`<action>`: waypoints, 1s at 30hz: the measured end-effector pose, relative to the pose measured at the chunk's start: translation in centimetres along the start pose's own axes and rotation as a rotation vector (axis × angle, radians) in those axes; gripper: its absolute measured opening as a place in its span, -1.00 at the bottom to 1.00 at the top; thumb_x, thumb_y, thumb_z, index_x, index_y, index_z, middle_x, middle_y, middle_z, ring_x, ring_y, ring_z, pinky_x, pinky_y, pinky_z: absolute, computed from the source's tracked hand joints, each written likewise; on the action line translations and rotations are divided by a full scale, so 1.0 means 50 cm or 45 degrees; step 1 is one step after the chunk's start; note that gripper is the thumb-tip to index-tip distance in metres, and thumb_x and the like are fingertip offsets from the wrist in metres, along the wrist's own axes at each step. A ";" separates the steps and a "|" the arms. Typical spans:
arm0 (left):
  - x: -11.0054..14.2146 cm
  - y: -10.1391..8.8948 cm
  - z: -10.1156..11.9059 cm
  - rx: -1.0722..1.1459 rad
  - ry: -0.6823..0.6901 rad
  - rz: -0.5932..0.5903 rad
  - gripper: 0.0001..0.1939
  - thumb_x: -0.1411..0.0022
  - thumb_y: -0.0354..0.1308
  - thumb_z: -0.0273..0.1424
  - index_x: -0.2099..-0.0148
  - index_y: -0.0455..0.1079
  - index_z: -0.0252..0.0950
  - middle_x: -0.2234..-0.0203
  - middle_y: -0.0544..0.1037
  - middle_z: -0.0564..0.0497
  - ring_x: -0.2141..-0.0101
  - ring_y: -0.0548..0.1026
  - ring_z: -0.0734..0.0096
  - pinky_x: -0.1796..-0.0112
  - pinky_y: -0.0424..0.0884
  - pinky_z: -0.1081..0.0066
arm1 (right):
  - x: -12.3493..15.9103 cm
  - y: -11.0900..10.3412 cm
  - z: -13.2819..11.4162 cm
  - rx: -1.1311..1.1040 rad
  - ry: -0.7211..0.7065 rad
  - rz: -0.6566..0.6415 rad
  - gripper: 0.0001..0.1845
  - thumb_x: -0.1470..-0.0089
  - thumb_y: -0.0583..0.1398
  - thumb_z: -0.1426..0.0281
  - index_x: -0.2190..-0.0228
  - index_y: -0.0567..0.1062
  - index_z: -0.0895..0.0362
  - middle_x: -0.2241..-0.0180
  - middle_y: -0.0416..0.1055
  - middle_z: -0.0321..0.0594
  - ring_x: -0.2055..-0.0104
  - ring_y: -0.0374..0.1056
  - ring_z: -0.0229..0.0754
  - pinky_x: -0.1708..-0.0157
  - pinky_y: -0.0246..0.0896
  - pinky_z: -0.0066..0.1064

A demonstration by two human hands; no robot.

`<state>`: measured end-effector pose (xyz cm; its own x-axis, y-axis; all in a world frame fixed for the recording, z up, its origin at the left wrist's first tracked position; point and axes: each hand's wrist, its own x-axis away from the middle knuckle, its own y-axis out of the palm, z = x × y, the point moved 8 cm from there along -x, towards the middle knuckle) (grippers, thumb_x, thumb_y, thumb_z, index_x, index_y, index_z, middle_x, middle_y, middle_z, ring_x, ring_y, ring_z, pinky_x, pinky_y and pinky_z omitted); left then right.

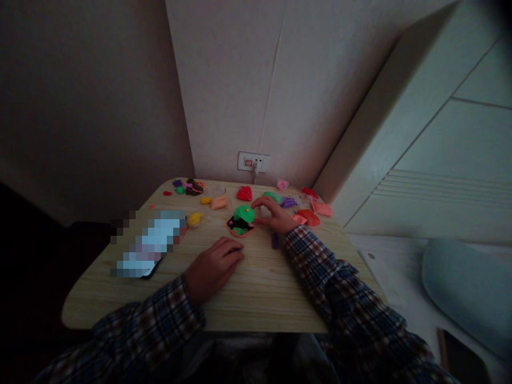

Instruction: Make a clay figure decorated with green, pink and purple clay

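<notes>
On the table a green, cap-shaped clay piece (244,214) with a small yellow dot on top sits over a dark, pink-edged clay base (236,226). At its right side is my right hand (276,216), thumb and forefinger curved apart; their tips are at the green piece's edge, and I cannot tell how firmly they touch. My left hand (216,264) rests nearer to me, its fingers closed together. A small dark bluish bit shows at those fingertips, too little to name. Beside my right wrist lies a dark purple stick-like piece (274,241).
A phone (154,242) with a blurred screen lies at the left. Several clay lumps and packets are along the back, among them a red one (244,193), a yellow one (195,220), a purple one (288,202) and an orange one (309,217). A wall socket (253,161) is behind.
</notes>
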<state>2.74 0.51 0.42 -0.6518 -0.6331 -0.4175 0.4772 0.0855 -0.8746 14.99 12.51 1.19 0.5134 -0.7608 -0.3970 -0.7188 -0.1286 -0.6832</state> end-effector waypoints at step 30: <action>0.003 0.000 -0.006 0.010 -0.026 0.051 -0.80 -0.17 -0.05 -0.58 0.22 0.36 -0.32 0.14 0.40 -0.05 0.07 0.29 0.32 0.03 0.28 0.29 | -0.035 0.055 -0.042 -0.312 -0.146 -0.323 -0.76 0.01 0.15 0.44 0.23 0.46 0.09 0.03 0.28 -0.21 -0.07 0.14 -0.20 -0.11 -0.06 -0.26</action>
<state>2.45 0.64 0.27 -0.6197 -0.6450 -0.4473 0.5074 0.1056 -0.8552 11.13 12.17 1.29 0.7289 -0.6107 -0.3093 -0.6456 -0.4629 -0.6074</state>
